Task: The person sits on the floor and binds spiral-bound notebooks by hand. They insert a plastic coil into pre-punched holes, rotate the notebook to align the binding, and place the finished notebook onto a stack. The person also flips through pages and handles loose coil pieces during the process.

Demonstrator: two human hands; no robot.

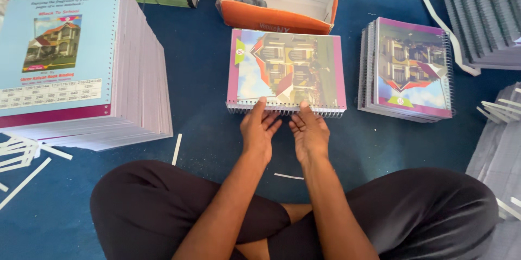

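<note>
A spiral-bound notebook with a glossy house picture on its cover lies on the blue floor in front of me, its wire binding along the near edge. My left hand and my right hand rest side by side at that edge, palms partly up, fingertips touching the wire coil near its middle. Neither hand grasps the notebook as far as I can see. My crossed legs in dark trousers fill the foreground.
A tall stack of unbound notebooks stands at the left. To the right lies a pile of bound notebooks, with more stacked at the far right. An orange cardboard box sits behind. White paper strips litter the floor.
</note>
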